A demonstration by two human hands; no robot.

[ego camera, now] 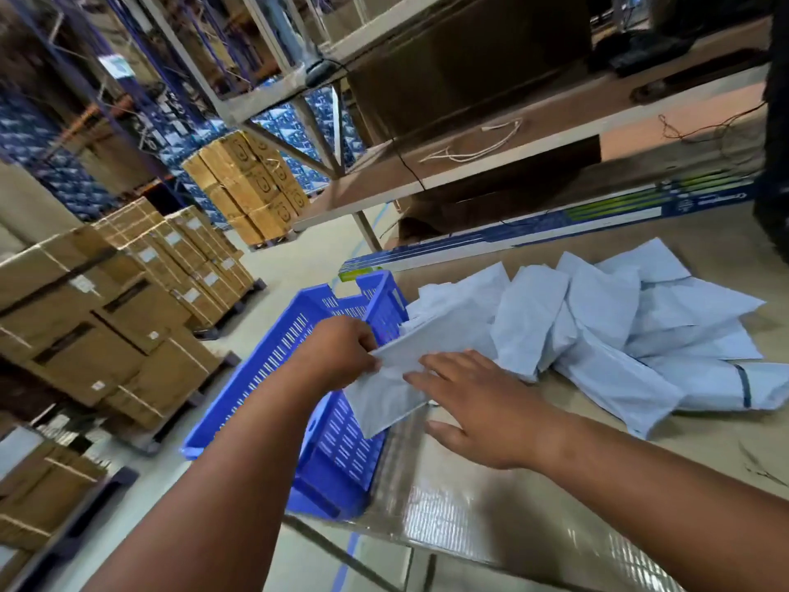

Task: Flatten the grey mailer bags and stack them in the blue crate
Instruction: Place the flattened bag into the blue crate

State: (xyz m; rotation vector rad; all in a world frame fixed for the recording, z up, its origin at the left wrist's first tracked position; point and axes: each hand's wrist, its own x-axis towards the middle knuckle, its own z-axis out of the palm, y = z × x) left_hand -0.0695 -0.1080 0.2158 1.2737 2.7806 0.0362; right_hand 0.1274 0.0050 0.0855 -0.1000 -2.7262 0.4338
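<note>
table (533, 484): mailer bags (619, 335) | floor: cardboard boxes (128, 318) | shelving (469, 164)

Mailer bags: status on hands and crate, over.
Left hand pinching one grey mailer bag over the blue crate. Right hand open, flat on it. Loose bag pile waiting on the table. Nothing blocking.

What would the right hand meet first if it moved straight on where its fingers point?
The right hand points up-left; its fingertips already touch the held bag. Beyond that, probably the left hand, though depth is unclear.
</note>
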